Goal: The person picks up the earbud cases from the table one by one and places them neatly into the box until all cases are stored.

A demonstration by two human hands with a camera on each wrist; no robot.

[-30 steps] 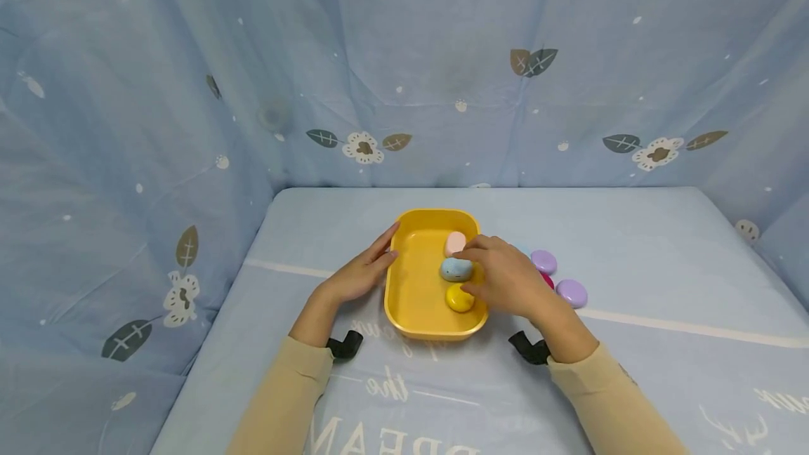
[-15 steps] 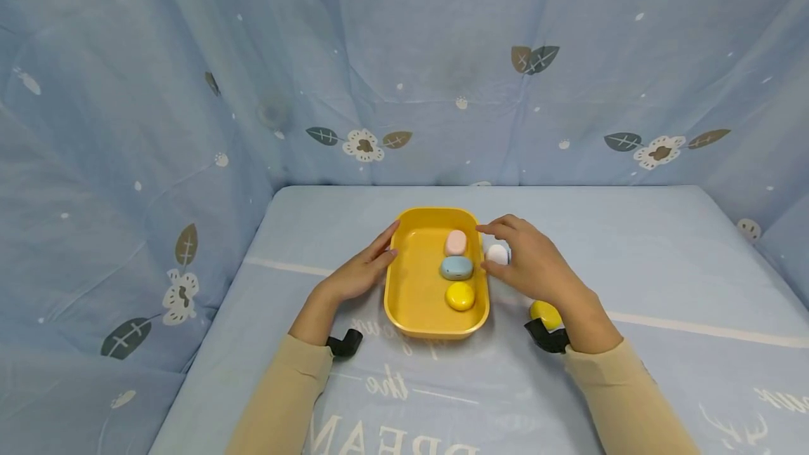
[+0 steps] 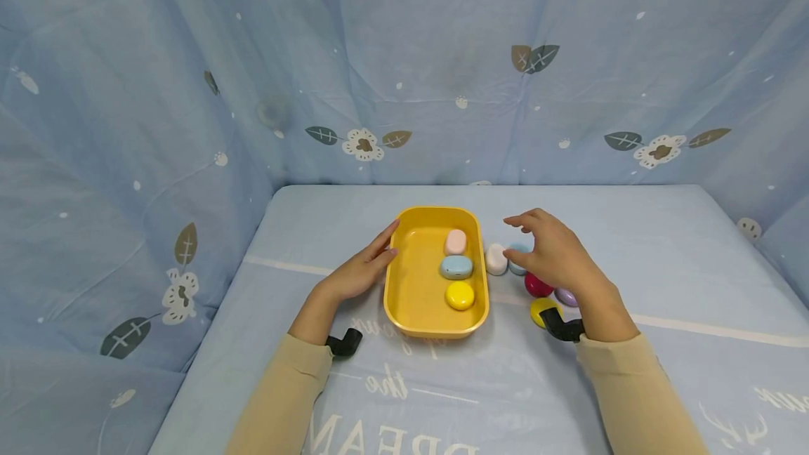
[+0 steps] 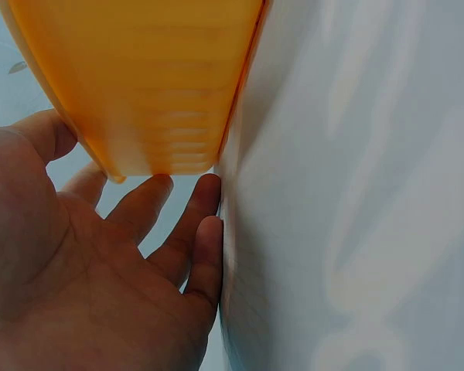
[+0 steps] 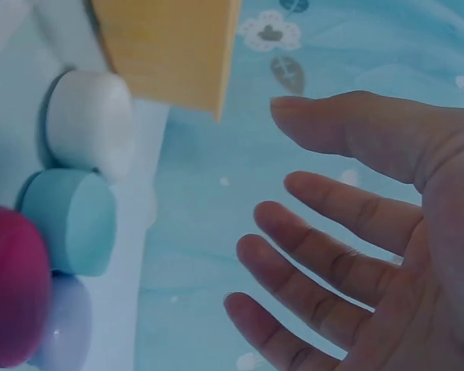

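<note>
A yellow rectangular tray (image 3: pixel 404 279) holds three small rounded pieces: a pink one (image 3: pixel 456 243), a light blue one (image 3: pixel 456 267) and a glossy yellow one (image 3: pixel 460 295). My left hand (image 3: pixel 359 274) touches the tray's left side, fingers extended; the left wrist view shows fingertips along the tray's outer wall (image 4: pixel 162 93). To the tray's right, my right hand (image 3: pixel 559 255) is raised with thumb and fingers apart and nothing between them. Near its fingers lie a whitish piece (image 3: pixel 496 259) and another light blue piece (image 3: pixel 517 265), partly covered by the thumb in the head view.
By my right wrist, a red rounded piece (image 3: pixel 538 285), a purple one (image 3: pixel 566 297) and another yellow one (image 3: pixel 542 311) lie on the pale blue cloth (image 3: pixel 411 392). Behind the table hangs a patterned blue curtain (image 3: pixel 442 76).
My right hand has moved from above the tray out to the right, uncovering the pieces in the tray and the whitish piece outside. My left hand has stayed at the tray's side.
</note>
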